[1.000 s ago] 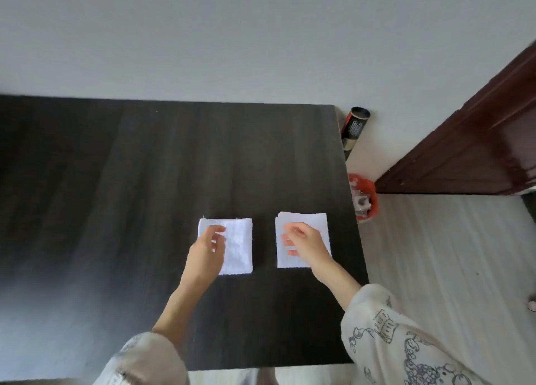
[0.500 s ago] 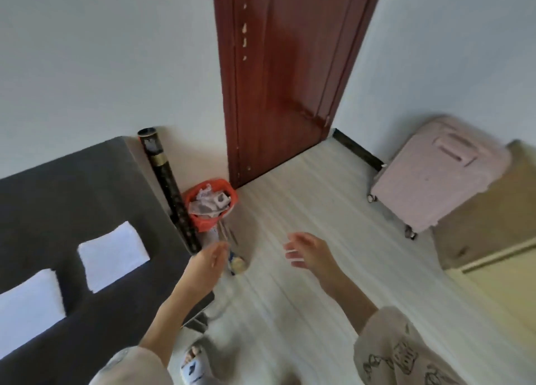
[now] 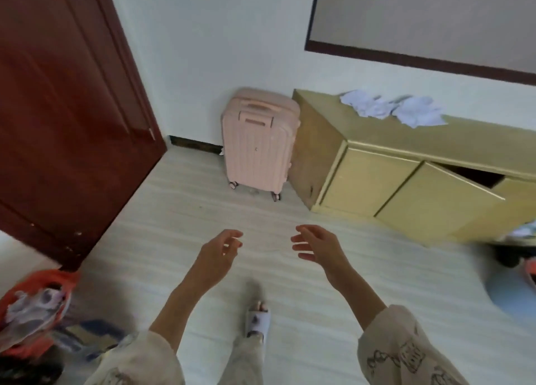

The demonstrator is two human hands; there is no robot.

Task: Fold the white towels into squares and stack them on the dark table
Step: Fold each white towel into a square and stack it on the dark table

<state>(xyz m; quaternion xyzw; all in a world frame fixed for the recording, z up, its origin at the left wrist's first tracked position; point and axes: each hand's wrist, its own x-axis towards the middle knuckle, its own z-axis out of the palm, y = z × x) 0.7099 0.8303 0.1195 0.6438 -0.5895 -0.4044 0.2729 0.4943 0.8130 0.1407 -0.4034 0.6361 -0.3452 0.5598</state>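
Hands [image 3: 216,257] [image 3: 322,247] loose, empty, white towels [image 3: 391,110] crumpled on yellow cabinet [image 3: 377,178]

Blurred orange bin [image 3: 34,306], cut by left edge

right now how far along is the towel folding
Done: nothing to confirm; the dark table is out of view. In hand: nothing; the left hand and right hand are open, held out over the floor. Left: a crumpled pile of white towels lies unfolded on the yellow cabinet.
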